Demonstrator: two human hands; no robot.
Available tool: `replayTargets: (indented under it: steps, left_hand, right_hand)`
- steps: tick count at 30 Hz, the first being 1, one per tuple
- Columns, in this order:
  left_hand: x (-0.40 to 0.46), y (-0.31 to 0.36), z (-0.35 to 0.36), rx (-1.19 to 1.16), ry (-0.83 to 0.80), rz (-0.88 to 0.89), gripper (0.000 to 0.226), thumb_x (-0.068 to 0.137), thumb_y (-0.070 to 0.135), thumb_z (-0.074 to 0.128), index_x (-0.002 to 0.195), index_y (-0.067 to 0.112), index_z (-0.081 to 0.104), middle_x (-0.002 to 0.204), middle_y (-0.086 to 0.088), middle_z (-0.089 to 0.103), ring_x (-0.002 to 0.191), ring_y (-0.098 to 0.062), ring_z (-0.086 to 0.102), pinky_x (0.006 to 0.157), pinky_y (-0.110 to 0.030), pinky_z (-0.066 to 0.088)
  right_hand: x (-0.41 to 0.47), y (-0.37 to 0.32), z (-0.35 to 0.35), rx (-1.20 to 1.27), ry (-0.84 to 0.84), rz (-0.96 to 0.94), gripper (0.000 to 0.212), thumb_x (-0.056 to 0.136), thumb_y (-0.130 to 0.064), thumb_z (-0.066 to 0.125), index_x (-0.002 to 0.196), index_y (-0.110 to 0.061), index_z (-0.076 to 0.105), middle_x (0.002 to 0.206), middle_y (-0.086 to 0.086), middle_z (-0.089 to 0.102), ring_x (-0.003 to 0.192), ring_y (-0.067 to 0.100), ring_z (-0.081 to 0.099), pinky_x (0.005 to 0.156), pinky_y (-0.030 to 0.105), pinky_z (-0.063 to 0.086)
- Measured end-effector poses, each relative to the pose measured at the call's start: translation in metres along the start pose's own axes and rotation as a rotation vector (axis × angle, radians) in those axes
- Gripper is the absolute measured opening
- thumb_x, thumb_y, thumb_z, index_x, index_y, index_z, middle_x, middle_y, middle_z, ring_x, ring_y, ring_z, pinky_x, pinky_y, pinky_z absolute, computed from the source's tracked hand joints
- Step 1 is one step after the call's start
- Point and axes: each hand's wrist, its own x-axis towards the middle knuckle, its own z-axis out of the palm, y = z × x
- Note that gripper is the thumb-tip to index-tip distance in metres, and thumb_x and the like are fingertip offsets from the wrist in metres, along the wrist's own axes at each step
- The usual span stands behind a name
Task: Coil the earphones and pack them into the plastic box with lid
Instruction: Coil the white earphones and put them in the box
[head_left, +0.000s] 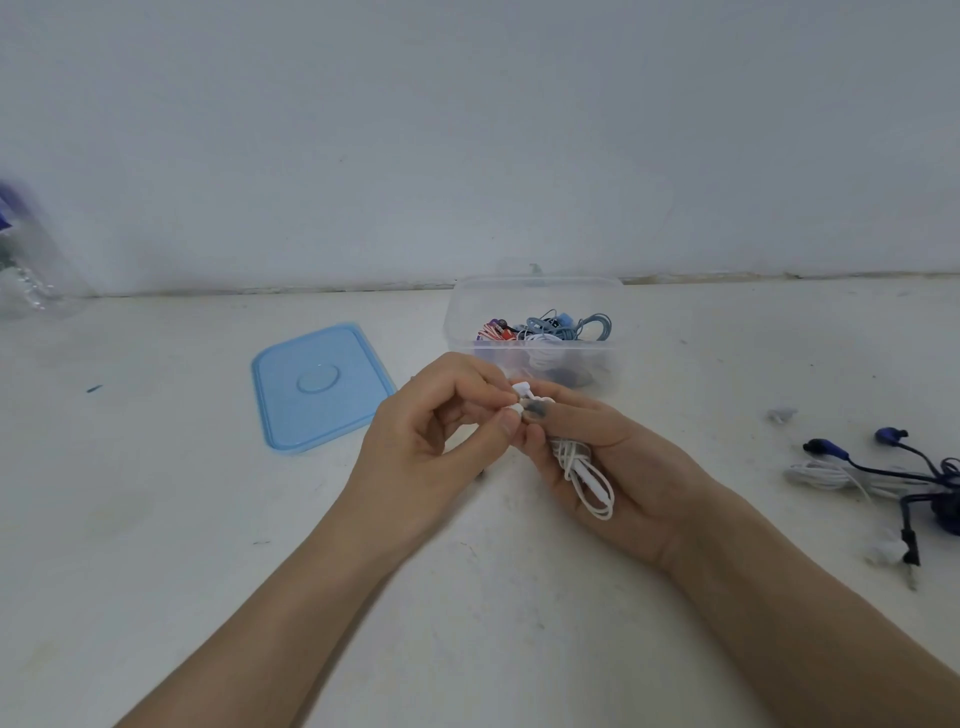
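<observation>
1. Hands are seen from above, held together over a white table (208, 519), just in front of a clear box (535, 353).
2. White earphones (584, 473) are held in the right hand (613, 467); the cord is gathered into a bundle of loops lying across the palm, with the fingers curled under and around it.
3. The earbud end of the same earphones is pinched by the left hand (431, 441) between thumb and fingertips, at the top of the bundle, where the two hands meet.
4. The box stands open at the far side of the table, against a pale wall (467, 130). Several coiled earphones are already inside it: a red-and-white set at the left, a grey-blue set at the right, and a white set lower down.
5. A blue lid (322, 387) lies flat on the table to the left of the box, apart from it.
6. A tangle of dark blue and white earphones (883, 475) lies loose on the table at the right edge, well apart from the hands.
7. A blurred clear plastic object is seen at the far left edge; what it is cannot be told.
</observation>
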Motion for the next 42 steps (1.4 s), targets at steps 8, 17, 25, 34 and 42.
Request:
replayTargets:
  steps: [8, 17, 25, 34, 42]
  left_hand:
    - [0.0, -0.001, -0.005, 0.138, -0.001, 0.045, 0.005, 0.09, 0.004, 0.067, 0.088, 0.001, 0.063, 0.096, -0.009, 0.066, 0.083, -0.029, 0.066, 0.079, -0.042, 0.055]
    - [-0.004, 0.005, -0.004, 0.243, 0.022, -0.002, 0.014, 0.091, 0.008, 0.068, 0.102, 0.017, 0.066, 0.088, -0.002, 0.069, 0.083, -0.028, 0.07, 0.083, -0.054, 0.054]
    - [-0.001, 0.001, -0.009, 0.397, 0.044, -0.005, 0.009, 0.091, 0.011, 0.067, 0.094, 0.019, 0.07, 0.087, 0.005, 0.067, 0.08, -0.023, 0.066, 0.079, -0.047, 0.054]
    - [0.001, -0.002, -0.009, 0.428, 0.09, -0.072, 0.012, 0.087, 0.014, 0.069, 0.089, 0.026, 0.068, 0.084, 0.007, 0.07, 0.08, -0.02, 0.07, 0.075, -0.05, 0.057]
    - [0.041, 0.01, -0.015, 0.37, 0.111, -0.112, 0.02, 0.088, -0.003, 0.068, 0.086, 0.017, 0.067, 0.079, 0.008, 0.071, 0.078, -0.012, 0.071, 0.075, -0.021, 0.053]
  right_hand:
    - [-0.001, 0.0, 0.004, -0.054, -0.004, -0.006, 0.02, 0.076, 0.001, 0.061, 0.09, -0.001, 0.075, 0.089, 0.014, 0.072, 0.078, 0.017, 0.074, 0.062, 0.015, 0.056]
    - [0.0, 0.0, 0.001, -0.116, 0.038, -0.031, 0.029, 0.079, 0.002, 0.062, 0.108, 0.002, 0.066, 0.091, 0.011, 0.073, 0.08, 0.015, 0.074, 0.064, 0.016, 0.056]
    - [0.004, 0.002, -0.002, -0.163, 0.13, -0.095, 0.026, 0.087, 0.004, 0.061, 0.11, -0.005, 0.067, 0.09, 0.015, 0.071, 0.074, 0.02, 0.071, 0.066, 0.022, 0.057]
    - [0.007, 0.005, -0.001, -0.199, 0.172, -0.173, 0.015, 0.091, 0.002, 0.059, 0.099, -0.003, 0.071, 0.094, 0.017, 0.073, 0.079, 0.023, 0.072, 0.08, 0.033, 0.061]
    - [0.025, -0.025, 0.024, -0.519, 0.181, -0.286, 0.019, 0.09, 0.004, 0.063, 0.108, 0.008, 0.065, 0.114, 0.027, 0.068, 0.099, 0.03, 0.072, 0.095, 0.039, 0.056]
